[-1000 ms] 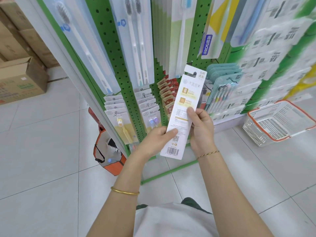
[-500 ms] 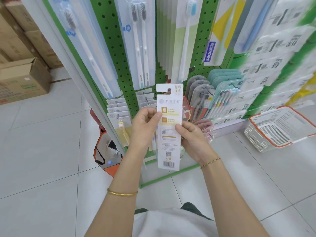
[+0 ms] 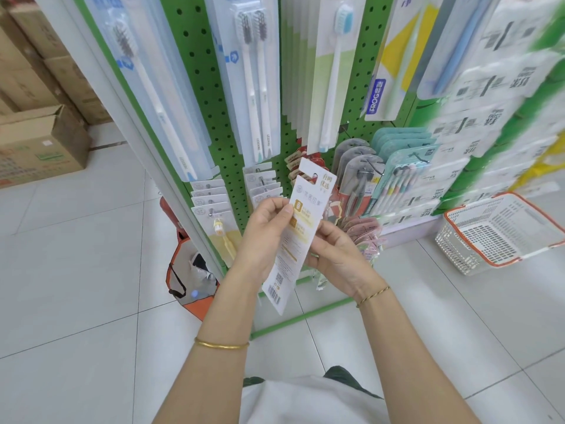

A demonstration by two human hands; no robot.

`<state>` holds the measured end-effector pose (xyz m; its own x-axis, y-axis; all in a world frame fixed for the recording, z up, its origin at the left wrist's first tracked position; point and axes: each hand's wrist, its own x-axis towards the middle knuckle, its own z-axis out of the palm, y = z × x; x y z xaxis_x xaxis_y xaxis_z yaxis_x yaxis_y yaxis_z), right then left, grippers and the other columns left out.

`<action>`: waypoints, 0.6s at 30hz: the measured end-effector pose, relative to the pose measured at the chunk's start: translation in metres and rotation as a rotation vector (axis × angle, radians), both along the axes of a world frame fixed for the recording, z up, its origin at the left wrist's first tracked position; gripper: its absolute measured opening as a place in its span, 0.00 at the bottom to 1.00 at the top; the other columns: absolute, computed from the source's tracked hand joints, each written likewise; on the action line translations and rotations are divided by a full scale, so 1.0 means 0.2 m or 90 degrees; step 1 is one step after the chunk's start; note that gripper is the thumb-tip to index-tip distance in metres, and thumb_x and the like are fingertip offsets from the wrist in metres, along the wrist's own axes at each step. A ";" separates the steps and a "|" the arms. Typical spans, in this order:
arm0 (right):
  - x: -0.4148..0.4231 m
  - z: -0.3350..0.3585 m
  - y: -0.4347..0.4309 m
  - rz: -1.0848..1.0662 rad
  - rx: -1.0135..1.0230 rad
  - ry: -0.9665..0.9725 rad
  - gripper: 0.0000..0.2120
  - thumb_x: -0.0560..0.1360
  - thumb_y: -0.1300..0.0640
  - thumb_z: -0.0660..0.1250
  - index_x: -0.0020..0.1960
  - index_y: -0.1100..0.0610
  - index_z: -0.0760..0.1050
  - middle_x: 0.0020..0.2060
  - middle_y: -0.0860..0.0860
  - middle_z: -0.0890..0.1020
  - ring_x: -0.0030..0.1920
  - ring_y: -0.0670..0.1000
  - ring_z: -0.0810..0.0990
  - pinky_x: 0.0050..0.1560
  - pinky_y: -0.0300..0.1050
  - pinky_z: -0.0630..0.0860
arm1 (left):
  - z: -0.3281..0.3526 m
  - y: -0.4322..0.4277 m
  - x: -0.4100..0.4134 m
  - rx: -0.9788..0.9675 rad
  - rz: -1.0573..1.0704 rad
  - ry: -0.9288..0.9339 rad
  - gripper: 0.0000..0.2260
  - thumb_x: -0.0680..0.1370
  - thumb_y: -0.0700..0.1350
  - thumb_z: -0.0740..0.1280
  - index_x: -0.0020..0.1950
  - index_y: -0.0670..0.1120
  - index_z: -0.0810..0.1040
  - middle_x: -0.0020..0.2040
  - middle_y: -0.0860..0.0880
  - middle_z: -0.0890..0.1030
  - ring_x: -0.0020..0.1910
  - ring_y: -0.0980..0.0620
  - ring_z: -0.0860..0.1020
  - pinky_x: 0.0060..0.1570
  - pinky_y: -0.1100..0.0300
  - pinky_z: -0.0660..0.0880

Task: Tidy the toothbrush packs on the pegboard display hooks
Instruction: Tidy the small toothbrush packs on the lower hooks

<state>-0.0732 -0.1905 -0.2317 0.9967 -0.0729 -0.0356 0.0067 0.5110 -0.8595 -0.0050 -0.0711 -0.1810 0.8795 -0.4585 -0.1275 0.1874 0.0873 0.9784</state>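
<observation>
A long white toothbrush pack [image 3: 301, 221] with its printed back toward me is held in front of the green pegboard [image 3: 214, 96], tilted with its top to the right. My left hand [image 3: 263, 237] pinches its left edge, thumb on the printed face. My right hand [image 3: 336, 255] holds its right edge from behind. The pack's hang hole at the top sits near the red packs [image 3: 298, 162] on a lower hook. Rows of white packs [image 3: 263, 186] hang just left of it.
Tall toothbrush packs [image 3: 253, 81] hang on the upper hooks. Grey and teal packs [image 3: 394, 166] hang on the lower right. A white basket with an orange rim [image 3: 501, 237] stands on the floor at right. An orange bag [image 3: 189, 270] lies by the rack's base; cardboard boxes [image 3: 36, 148] stand at left.
Both hands have brought the white pack in closer to the lower hooks and tilted its top to the right. My left hand has shifted from the pack's lower part up to its left edge.
</observation>
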 end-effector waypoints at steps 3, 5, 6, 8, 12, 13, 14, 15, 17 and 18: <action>0.01 0.00 0.00 0.020 -0.010 -0.003 0.32 0.64 0.50 0.79 0.60 0.66 0.73 0.50 0.58 0.82 0.50 0.55 0.81 0.51 0.52 0.79 | 0.00 -0.02 0.00 0.011 0.008 -0.017 0.06 0.81 0.38 0.61 0.46 0.45 0.75 0.44 0.47 0.80 0.45 0.50 0.77 0.53 0.50 0.73; 0.01 0.00 0.00 0.016 -0.030 0.001 0.28 0.64 0.50 0.78 0.57 0.65 0.76 0.49 0.57 0.82 0.49 0.55 0.81 0.51 0.51 0.79 | -0.01 -0.03 0.00 0.027 0.007 -0.034 0.07 0.81 0.38 0.61 0.46 0.46 0.76 0.44 0.49 0.79 0.45 0.52 0.76 0.51 0.54 0.73; 0.01 0.00 0.00 0.011 -0.042 0.003 0.26 0.64 0.50 0.78 0.55 0.64 0.78 0.48 0.57 0.83 0.48 0.54 0.82 0.51 0.50 0.79 | -0.01 -0.03 0.00 0.040 0.008 -0.044 0.07 0.81 0.39 0.61 0.45 0.47 0.76 0.44 0.50 0.79 0.45 0.53 0.76 0.51 0.55 0.73; 0.02 0.00 0.00 -0.006 -0.067 0.005 0.24 0.63 0.48 0.78 0.53 0.61 0.80 0.47 0.56 0.83 0.48 0.55 0.81 0.52 0.51 0.79 | -0.01 -0.04 0.00 0.062 0.008 -0.062 0.07 0.81 0.39 0.61 0.45 0.48 0.76 0.43 0.52 0.78 0.44 0.54 0.75 0.50 0.57 0.73; 0.01 -0.01 -0.02 -0.048 -0.120 0.005 0.15 0.64 0.49 0.78 0.48 0.54 0.83 0.44 0.55 0.84 0.46 0.57 0.79 0.54 0.58 0.76 | 0.01 -0.05 -0.01 0.092 0.012 -0.092 0.07 0.81 0.40 0.61 0.46 0.49 0.76 0.42 0.54 0.79 0.42 0.58 0.76 0.49 0.60 0.73; 0.01 -0.01 -0.02 -0.061 -0.139 0.006 0.11 0.66 0.51 0.76 0.47 0.53 0.83 0.43 0.55 0.84 0.46 0.56 0.80 0.55 0.60 0.76 | 0.01 -0.06 -0.01 0.101 0.013 -0.104 0.07 0.81 0.40 0.62 0.46 0.50 0.77 0.43 0.54 0.79 0.43 0.58 0.77 0.50 0.60 0.75; 0.01 -0.01 -0.02 -0.076 -0.157 0.006 0.09 0.68 0.52 0.74 0.47 0.54 0.83 0.44 0.55 0.84 0.46 0.56 0.80 0.56 0.61 0.75 | 0.02 -0.06 -0.01 0.107 0.013 -0.117 0.07 0.80 0.41 0.62 0.48 0.50 0.77 0.45 0.54 0.80 0.44 0.58 0.78 0.51 0.59 0.75; 0.01 -0.01 -0.03 -0.093 -0.174 0.006 0.10 0.68 0.52 0.73 0.48 0.55 0.82 0.44 0.56 0.84 0.47 0.57 0.80 0.55 0.62 0.75 | 0.03 -0.06 -0.02 0.113 0.013 -0.132 0.06 0.80 0.41 0.62 0.50 0.50 0.78 0.46 0.54 0.80 0.45 0.58 0.78 0.52 0.59 0.76; 0.00 0.00 -0.04 -0.129 -0.200 0.012 0.10 0.68 0.52 0.73 0.47 0.56 0.81 0.44 0.55 0.83 0.47 0.56 0.80 0.53 0.59 0.77 | 0.04 -0.07 -0.02 0.127 0.011 -0.157 0.06 0.80 0.41 0.63 0.54 0.50 0.77 0.48 0.56 0.79 0.46 0.61 0.77 0.51 0.62 0.76; 0.00 0.01 -0.04 -0.146 -0.210 0.016 0.08 0.69 0.53 0.72 0.45 0.55 0.81 0.42 0.54 0.83 0.46 0.54 0.80 0.51 0.55 0.78 | 0.04 -0.07 -0.02 0.135 0.010 -0.164 0.07 0.80 0.42 0.63 0.56 0.50 0.77 0.48 0.57 0.79 0.46 0.62 0.77 0.50 0.63 0.75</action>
<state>-0.0728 -0.1981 -0.2304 0.9524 -0.3047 0.0026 0.0651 0.1951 -0.9786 -0.0088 -0.0849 -0.1723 0.9022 -0.4311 0.0088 -0.0681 -0.1222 0.9902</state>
